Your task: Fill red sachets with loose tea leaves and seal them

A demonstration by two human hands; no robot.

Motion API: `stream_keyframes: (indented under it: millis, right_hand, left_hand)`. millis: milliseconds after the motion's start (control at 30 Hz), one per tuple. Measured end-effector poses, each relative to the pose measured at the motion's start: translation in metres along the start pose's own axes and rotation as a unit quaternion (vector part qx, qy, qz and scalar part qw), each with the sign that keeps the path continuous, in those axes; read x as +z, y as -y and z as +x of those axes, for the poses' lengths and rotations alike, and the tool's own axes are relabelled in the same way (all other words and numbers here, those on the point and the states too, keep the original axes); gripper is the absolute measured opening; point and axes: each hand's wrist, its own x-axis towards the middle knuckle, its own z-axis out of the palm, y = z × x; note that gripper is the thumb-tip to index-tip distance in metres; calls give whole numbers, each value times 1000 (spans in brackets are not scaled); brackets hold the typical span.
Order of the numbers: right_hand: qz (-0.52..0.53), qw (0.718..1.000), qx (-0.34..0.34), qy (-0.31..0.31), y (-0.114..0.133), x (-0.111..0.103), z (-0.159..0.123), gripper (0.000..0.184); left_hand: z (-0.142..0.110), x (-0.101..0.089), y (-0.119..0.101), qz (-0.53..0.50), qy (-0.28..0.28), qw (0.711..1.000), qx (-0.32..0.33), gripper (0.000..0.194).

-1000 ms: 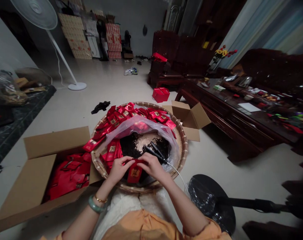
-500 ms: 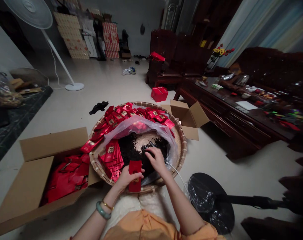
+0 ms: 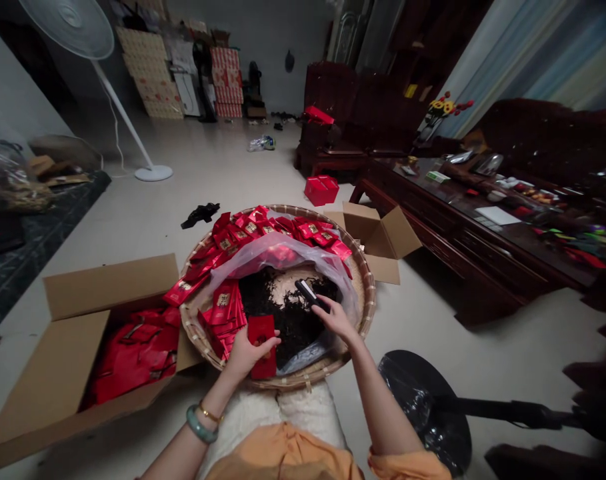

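My left hand (image 3: 247,353) is closed round a small red packet (image 3: 263,343), held upright over the near rim of a round woven basket (image 3: 365,280). My right hand (image 3: 335,317) grips a black corded clamp tool (image 3: 310,295), lifted above a heap of dark loose tea (image 3: 287,313) lying in a clear plastic bag (image 3: 283,257) inside the basket. A stack of red packets (image 3: 227,310) lies just left of the tea, and many more red packets (image 3: 273,230) fan along the basket's far side.
An open cardboard box (image 3: 83,347) with red packets sits on the floor at left. A smaller open box (image 3: 377,233) stands behind the basket. A black round base with a pole (image 3: 423,407) lies at right, a dark wooden table (image 3: 483,227) beyond it, a standing fan (image 3: 107,80) far left.
Both hands held the red packet a second ago. My right hand left it, reached into the tea and has picked up the black tool; my left hand keeps the packet.
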Motion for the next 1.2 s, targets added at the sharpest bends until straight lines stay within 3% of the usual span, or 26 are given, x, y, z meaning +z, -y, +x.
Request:
stream_keyframes:
  millis: [100, 200, 267, 400, 667, 867, 1000, 1200]
  right_hand:
    - [244, 960, 14, 133, 11, -9, -21, 51]
    - [374, 911, 21, 170, 22, -8, -38, 54]
    - [397, 900, 32, 176, 29, -7, -44, 56]
    - [363, 911, 28, 194, 41, -7, -47, 54]
    - [269, 932, -27, 243, 55, -15, -50, 53]
    - [66, 979, -108, 158, 67, -18, -55, 48]
    - [-36, 974, -175, 142, 84, -22, -61, 39]
    - [-78, 967, -194, 146, 90, -20, -63, 31]
  left_hand:
    - [-1, 4, -4, -12, 10, 1000, -14, 50]
    - [-6, 11, -13, -14, 30, 999, -24, 49]
    - [-9, 15, -19, -13, 50, 998, -29, 47]
    - [-14, 18, -28, 18, 69, 997, -19, 40]
    - [-20, 20, -47, 125, 50, 990, 33, 32]
    - [-22, 22, -45, 141, 64, 986, 59, 30]
    - [-21, 22, -37, 159, 60, 984, 44, 32]
    - [-22, 22, -34, 184, 32, 982, 33, 28]
